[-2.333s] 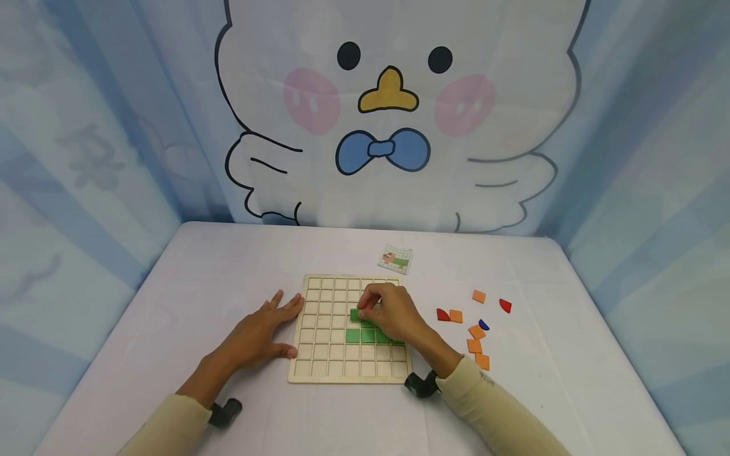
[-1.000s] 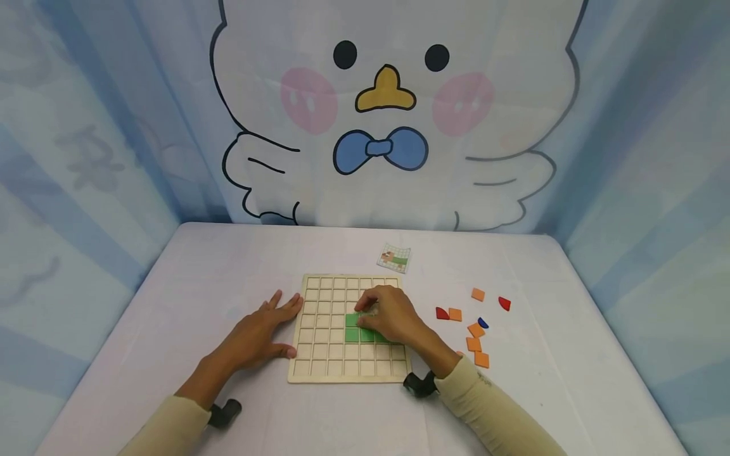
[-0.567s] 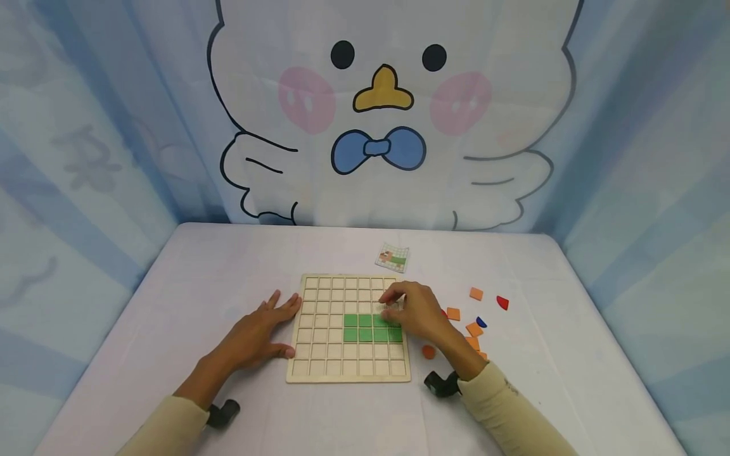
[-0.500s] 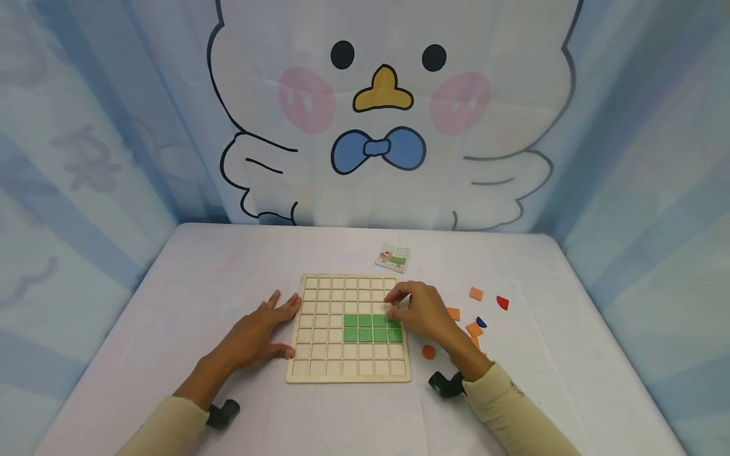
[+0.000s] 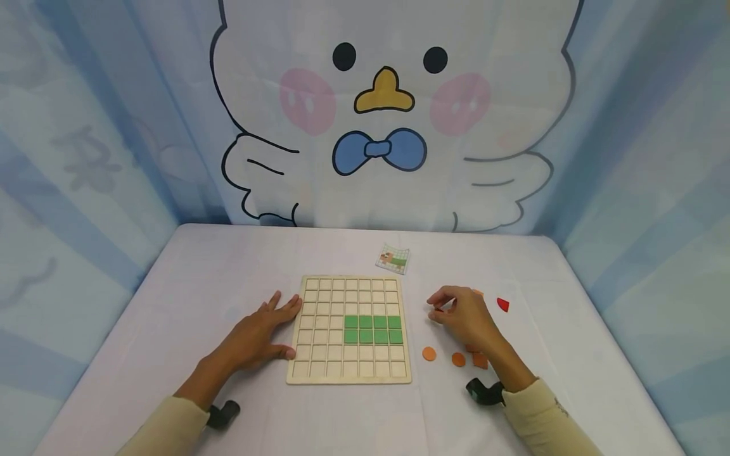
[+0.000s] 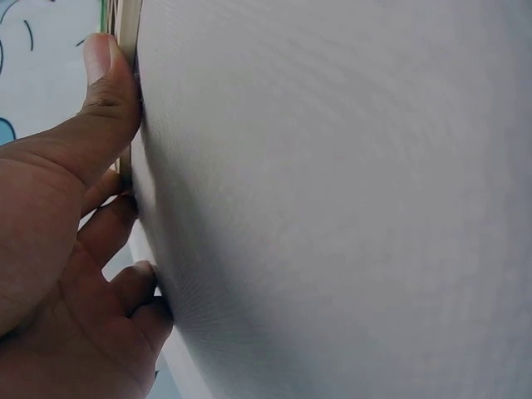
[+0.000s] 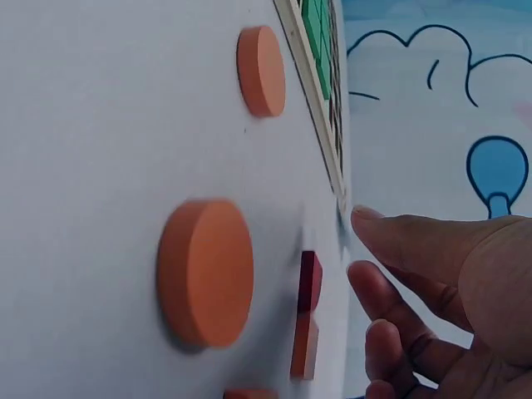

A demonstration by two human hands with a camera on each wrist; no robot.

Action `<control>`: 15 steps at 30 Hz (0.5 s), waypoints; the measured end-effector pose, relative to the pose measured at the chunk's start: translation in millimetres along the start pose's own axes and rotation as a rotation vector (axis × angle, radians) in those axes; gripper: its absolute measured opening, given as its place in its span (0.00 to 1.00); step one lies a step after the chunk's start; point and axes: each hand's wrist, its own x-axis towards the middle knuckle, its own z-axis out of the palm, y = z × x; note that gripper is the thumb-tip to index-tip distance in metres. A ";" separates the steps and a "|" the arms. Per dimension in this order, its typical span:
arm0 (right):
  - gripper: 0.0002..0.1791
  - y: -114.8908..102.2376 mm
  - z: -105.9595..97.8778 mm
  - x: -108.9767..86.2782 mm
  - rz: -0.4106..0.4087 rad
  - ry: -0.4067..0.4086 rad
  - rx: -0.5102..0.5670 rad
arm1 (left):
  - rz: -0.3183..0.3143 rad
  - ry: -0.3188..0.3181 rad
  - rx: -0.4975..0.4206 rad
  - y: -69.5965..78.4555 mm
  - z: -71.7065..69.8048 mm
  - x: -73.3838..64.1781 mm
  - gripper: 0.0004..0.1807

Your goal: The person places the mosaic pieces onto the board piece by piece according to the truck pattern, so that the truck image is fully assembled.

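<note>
The left hand (image 5: 253, 335) lies with fingers spread at the left edge of a wooden grid board (image 5: 319, 335); in the left wrist view its thumb rests against the board's rim (image 6: 126, 33). Two rows of green square tiles (image 5: 365, 322) fill cells at the board's right side. To the right of the board, the right hand (image 5: 467, 323) hovers with thumb and fingers apart. In the right wrist view its fingertips are close above a red quarter-round piece (image 7: 310, 281), which sits beside an orange square tile (image 7: 304, 345). Nothing shows between its fingers.
Two orange discs (image 5: 429, 354) (image 5: 458, 360) lie in front of the right hand. Another red piece (image 5: 503, 304) is farther right, and an orange square (image 5: 480, 360) shows by the wrist. A small printed card (image 5: 393, 259) lies behind the board. The hand hides other pieces.
The right hand has let go of a green tile, now set in the grid with the others, and moved right off the board to the loose pieces. The left hand has stayed put.
</note>
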 end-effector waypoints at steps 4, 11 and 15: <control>0.10 13.7 -9.2 -4.8 0.041 0.011 -0.013 | 0.002 0.002 0.005 -0.5 1.1 0.4 0.61; 0.12 29.3 -20.6 -9.0 0.083 0.018 -0.042 | -0.003 0.003 0.000 1.4 0.7 0.3 0.61; 0.13 33.7 -21.6 -8.9 0.093 0.015 -0.065 | -0.005 0.004 0.000 1.2 0.3 -0.1 0.61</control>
